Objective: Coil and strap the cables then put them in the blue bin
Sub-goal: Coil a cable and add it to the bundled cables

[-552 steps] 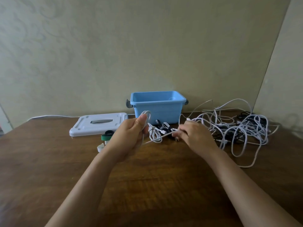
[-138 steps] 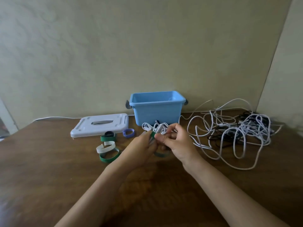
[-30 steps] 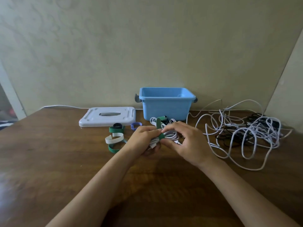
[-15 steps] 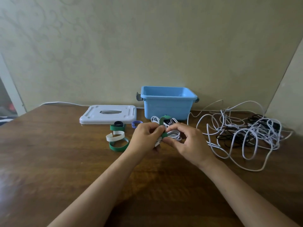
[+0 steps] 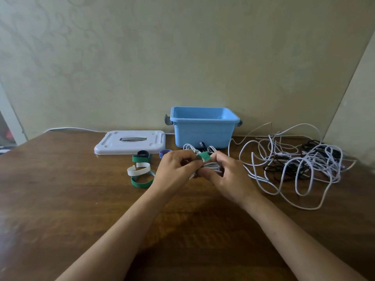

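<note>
My left hand [image 5: 176, 173] and my right hand [image 5: 227, 177] meet at the table's middle around a coiled white cable [image 5: 213, 166]. A green strap [image 5: 205, 156] is wrapped over the coil, its free end sticking up between my fingertips. Both hands pinch the bundle and strap. The blue bin [image 5: 203, 127] stands open just behind, against the wall. A tangle of white and black cables [image 5: 294, 163] sprawls to the right. Another small coiled white cable [image 5: 190, 148] lies in front of the bin.
The bin's white lid [image 5: 129, 141] lies flat at the back left. Loose straps sit left of my hands: a green one [image 5: 142, 182], a white one [image 5: 139, 169], a green-and-black one [image 5: 142, 157], a purple one [image 5: 164, 152]. The wall is close behind.
The green strap's end has been folded down over the coil, from standing upright to lying across the top. My hands have stayed in the same spot on the bundle.
</note>
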